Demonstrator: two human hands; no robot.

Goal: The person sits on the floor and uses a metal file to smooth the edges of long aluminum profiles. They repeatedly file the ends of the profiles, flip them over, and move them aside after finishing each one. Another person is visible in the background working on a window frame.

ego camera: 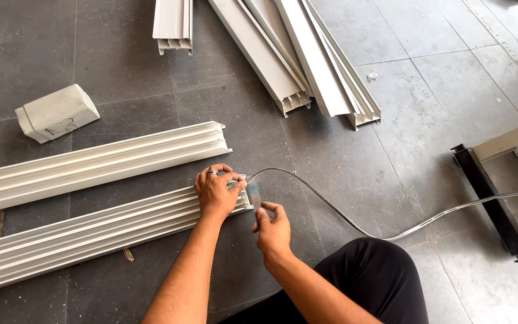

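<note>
A person's left hand (pixel 214 191) clamps the end of a white ribbed profile (pixel 85 235) lying on the floor, while the right hand (pixel 273 231) pinches a small tool (pixel 253 195) there; a steady grip seems key.

This looks like a workshop or a building site where window or door frames are made. The floor (pixel 427 144) is of large grey tiles, dusty and scratched, and the work happens directly on it. Long white ribbed profiles (pixel 91 162) lie just beside the place where the left hand (pixel 216 192) presses, and more white profiles (pixel 307 60) lie in a loose pile well beyond it. A pale wrapped block (pixel 56 112) sits far off to the left. A thin grey cable (pixel 343 210) runs away from the right hand (pixel 273 231) toward a black metal base (pixel 493 204).
</note>
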